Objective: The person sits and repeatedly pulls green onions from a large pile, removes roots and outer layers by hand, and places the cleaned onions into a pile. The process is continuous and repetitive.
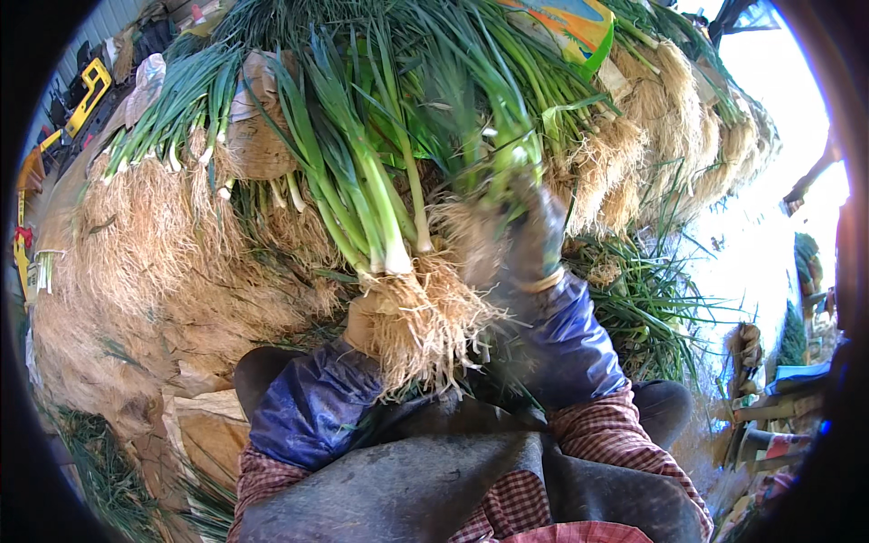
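A bunch of leeks [370, 224] with white bases and long pale roots [434, 326] lies across my left hand [362, 322]. The roots hide most of that hand; only its tan wrist part shows above the blue sleeve cover, and the bunch appears held in it. My right hand [540, 234], in a dirty glove with a band at the wrist, is motion-blurred just right of the bunch. It grips more leek stalks [506, 159], also blurred, their roots hanging on its left side. Both hands are above my lap, over a dark apron [400, 482].
Bundled leeks with hanging roots [142, 224] are piled at the left, and more rooted bunches [604, 170] at the right. Loose green leaves [638, 312] lie beside my right arm. A colourful printed sack [563, 30] sits at the back. Yellow metal parts [88, 95] stand far left.
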`<state>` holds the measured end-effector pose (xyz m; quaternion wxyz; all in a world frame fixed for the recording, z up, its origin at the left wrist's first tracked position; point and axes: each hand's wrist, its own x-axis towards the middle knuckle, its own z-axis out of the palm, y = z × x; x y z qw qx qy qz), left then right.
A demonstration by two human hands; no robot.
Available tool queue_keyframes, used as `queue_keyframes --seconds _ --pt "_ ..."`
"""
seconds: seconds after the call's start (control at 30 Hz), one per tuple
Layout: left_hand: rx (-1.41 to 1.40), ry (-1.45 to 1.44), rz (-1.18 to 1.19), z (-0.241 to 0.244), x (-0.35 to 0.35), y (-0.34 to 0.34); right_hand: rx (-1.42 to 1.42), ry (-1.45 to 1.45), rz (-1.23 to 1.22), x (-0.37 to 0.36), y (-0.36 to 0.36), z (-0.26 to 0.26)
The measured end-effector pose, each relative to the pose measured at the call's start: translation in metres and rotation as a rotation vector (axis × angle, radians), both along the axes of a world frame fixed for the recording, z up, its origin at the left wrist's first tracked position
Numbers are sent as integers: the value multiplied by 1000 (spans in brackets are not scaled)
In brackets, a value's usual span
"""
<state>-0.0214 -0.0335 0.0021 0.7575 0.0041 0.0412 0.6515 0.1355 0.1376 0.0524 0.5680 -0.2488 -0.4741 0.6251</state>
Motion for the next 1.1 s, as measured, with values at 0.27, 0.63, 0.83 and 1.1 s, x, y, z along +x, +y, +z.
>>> queue_keyframes --seconds 0.27,0.63,0.83,1.1 --pt "-25 130 -31 -14 3 9 -43 -70 212 -4 -4 -3" --pt "-3 149 32 1 18 15 -99 309 87 14 -66 15" --pt "19 141 41 12 20 20 -179 523 367 42 -56 25" --pt "12 433 138 -2 30 12 -358 496 146 51 -25 5"
